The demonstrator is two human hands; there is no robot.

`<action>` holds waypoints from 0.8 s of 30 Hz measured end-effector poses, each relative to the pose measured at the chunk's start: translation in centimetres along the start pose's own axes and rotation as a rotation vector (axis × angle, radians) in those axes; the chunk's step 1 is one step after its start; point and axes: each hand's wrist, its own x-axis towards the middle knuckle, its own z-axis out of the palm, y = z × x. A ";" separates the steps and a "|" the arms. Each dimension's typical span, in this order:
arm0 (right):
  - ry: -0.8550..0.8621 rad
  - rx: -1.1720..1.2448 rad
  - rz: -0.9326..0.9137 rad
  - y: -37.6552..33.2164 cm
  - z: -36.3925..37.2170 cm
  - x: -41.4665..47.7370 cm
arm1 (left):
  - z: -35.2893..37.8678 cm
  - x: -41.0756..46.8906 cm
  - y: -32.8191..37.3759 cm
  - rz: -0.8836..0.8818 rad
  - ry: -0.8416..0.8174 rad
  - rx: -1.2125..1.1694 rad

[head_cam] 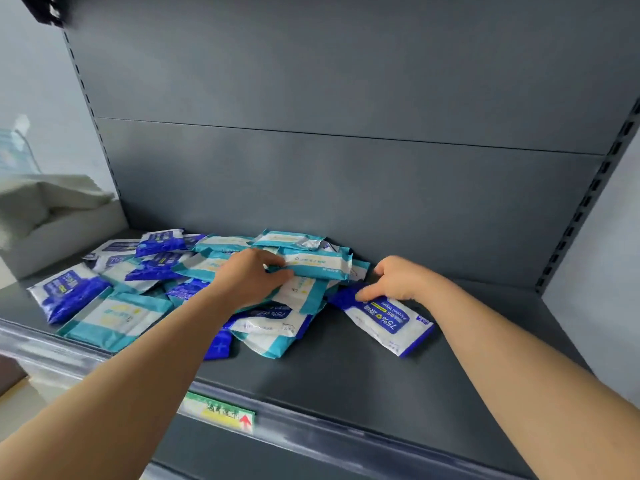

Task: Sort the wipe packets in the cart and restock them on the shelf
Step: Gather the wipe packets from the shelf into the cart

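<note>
Grey shelf [346, 368] under a heap of wipe packets [270, 327]
Teal packets [117, 317] and blue packets [69, 292] cover left and middle; a lone blue packet [391, 323] lies just right.

Bare left forearm [138, 368] and bare right forearm [519, 348], with bare hands: left hand [249, 278], right hand [398, 282].

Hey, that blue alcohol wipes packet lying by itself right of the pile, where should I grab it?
Put the grip on the near-right end seal of the blue packet, coming from the open front of the shelf. It lies flat, and that thin end points toward you, clear of the pile.
</note>
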 end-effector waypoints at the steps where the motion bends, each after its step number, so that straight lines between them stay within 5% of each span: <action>1: -0.001 0.007 0.002 0.0 0.3 -0.1 | -0.1 0.1 -0.2 0.016 -0.013 0.023; 6: -0.006 0.150 0.061 0.4 0.4 -1.7 | 0.3 0.3 -0.8 0.068 -0.056 0.108; 12: 0.332 0.676 0.063 0.6 -2.2 -3.3 | 0.4 0.5 -1.2 0.154 -0.078 0.050; 15: 0.333 0.915 0.031 -2.0 -1.3 -2.5 | -0.6 0.3 -1.3 0.145 -0.074 -0.057; 18: 0.317 0.923 0.104 -4.1 1.3 -0.6 | -1.6 0.4 -2.7 0.006 0.012 0.094; 20: 0.204 0.877 0.123 -5.5 2.7 -0.5 | -2.2 0.6 -4.0 -0.105 -0.080 0.137; 24: 0.129 0.724 0.106 -6.7 3.8 -0.7 | -2.8 0.5 -4.6 -0.040 -0.132 0.090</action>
